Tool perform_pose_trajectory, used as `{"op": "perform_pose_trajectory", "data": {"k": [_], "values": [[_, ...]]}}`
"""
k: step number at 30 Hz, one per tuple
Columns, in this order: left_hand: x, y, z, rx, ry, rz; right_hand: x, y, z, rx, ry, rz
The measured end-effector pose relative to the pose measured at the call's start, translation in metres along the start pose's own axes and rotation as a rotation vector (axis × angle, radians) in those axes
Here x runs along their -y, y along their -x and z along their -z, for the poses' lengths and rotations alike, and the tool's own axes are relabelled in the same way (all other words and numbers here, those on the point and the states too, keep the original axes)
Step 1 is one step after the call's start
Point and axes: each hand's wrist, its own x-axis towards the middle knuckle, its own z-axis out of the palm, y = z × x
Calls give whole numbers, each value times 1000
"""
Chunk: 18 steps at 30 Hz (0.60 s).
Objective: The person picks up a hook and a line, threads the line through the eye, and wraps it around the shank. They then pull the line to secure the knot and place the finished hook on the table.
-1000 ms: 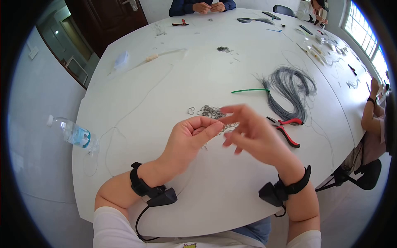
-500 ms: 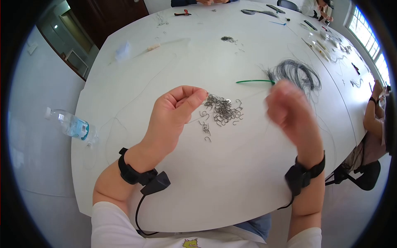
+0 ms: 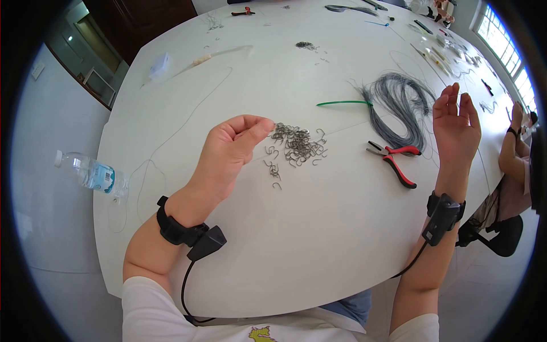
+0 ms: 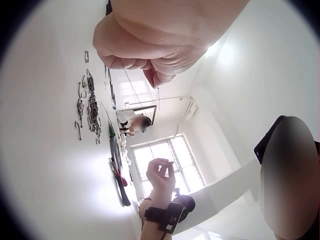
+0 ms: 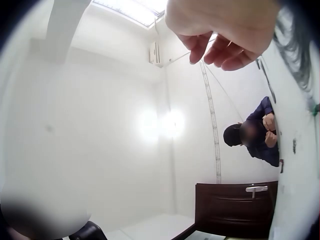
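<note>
My left hand [image 3: 231, 151] pinches a small fish hook [image 4: 158, 93] between thumb and forefinger, mostly hidden by the fingertips. Beside those fingertips, a pile of dark fish hooks [image 3: 299, 145] lies on the white table [image 3: 273, 245], with a few loose ones nearer me. A thin fishing line [image 3: 348, 126] runs rightwards from the left hand. Raised at the right, my right hand [image 3: 457, 125] has curled fingers, thumb near the forefinger, pinching the line. Below and left of it lie red-and-black pliers [image 3: 397, 165] and a grey bundle of line [image 3: 399, 114] bound by a green tie [image 3: 342, 103].
A water bottle [image 3: 94, 172] lies at the left edge, near a loose loop of line. Farther back are another hook pile [image 3: 305, 45], a clear plastic piece [image 3: 160, 65] and scattered tools. A person [image 5: 252, 132] sits across the table, another at the right.
My right hand has swung away from the left, outward and up to the right, uncovering the pliers. The left hand has shifted slightly left and up, still pinching.
</note>
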Motion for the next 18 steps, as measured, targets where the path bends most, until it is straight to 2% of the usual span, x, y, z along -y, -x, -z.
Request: {"op": "perform_pose_trajectory", "data": {"k": [3, 4, 5, 6, 7, 9, 10, 11, 12, 13, 14, 15, 17, 18], "values": [[3, 0, -2, 5, -14, 1, -2, 2, -10, -50, -110, 71], [3, 1, -2, 1, -13, 0, 2, -7, 2, -47, -110, 68], [2, 2, -3, 22, -21, 14, 13, -24, 26, 171, -150, -56], [1, 3, -4, 44, -29, 29, 15, -25, 28, 390, -190, -181], [-1, 6, -7, 39, -27, 29, 16, -25, 31, 392, -190, -185], [-3, 13, -16, 82, -54, 88, 6, 3, 5, 591, 257, -160], [2, 16, -19, 82, -54, 88, -4, 8, 7, 608, 496, -185], [10, 20, -22, 164, -16, 120, -20, 40, -13, 528, 847, -79], [15, 23, -24, 246, 20, 155, -27, 53, -20, 699, 1042, -191], [14, 27, -25, 246, 17, 159, -39, 66, -23, 761, 1119, -304], [10, 31, -26, 338, 4, 212, -50, 75, -20, 894, 1204, -248], [9, 34, -27, 430, -7, 264, -53, 81, -21, 894, 1238, -396], [12, 32, -25, 428, -9, 252, -62, 87, -19, 947, 1174, -376], [11, 30, -24, 376, -87, 194, -64, 88, -18, 949, 1178, -378]]}}
